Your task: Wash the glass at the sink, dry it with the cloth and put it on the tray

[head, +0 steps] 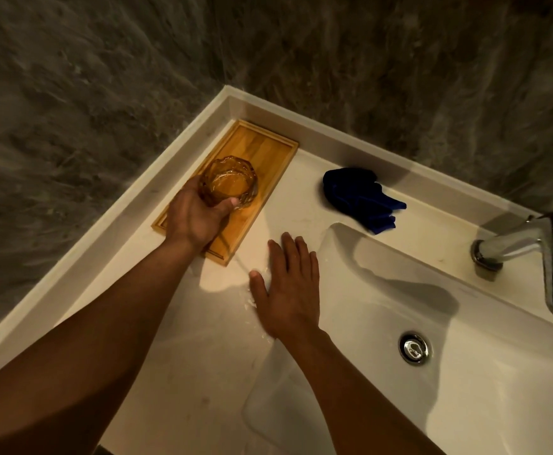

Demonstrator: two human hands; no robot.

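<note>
Glass (229, 182) over wooden tray (262, 149), left hand (193, 221) gripping

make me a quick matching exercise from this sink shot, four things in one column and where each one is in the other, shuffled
Things:
1. glass
2. cloth
3. right hand
4. drain plug

Places:
A. at the bottom of the basin
B. flat on the wet counter beside the basin
C. held by the left hand over the tray
D. bunched on the counter behind the basin

Pairs: 1-C, 2-D, 3-B, 4-A
</note>
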